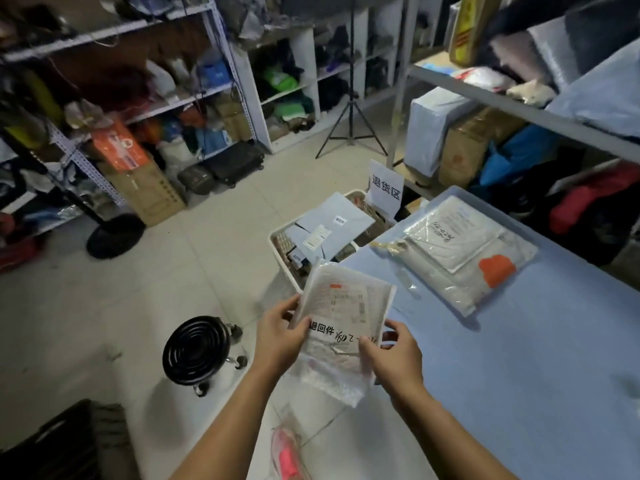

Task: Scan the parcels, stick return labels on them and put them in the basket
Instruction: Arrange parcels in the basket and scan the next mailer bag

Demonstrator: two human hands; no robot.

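Parcel [343, 299]: clear bag with a white label [341, 336] across its front, held in the air at the table [519, 375] edge, near the basket [276, 242].
Left hand [277, 337]: fingers clamped on the parcel's left edge, thumb on front.
Right hand [393, 356]: fingers pinching the right edge, thumb on the label.
Second parcel [457, 251]: flat on the table.
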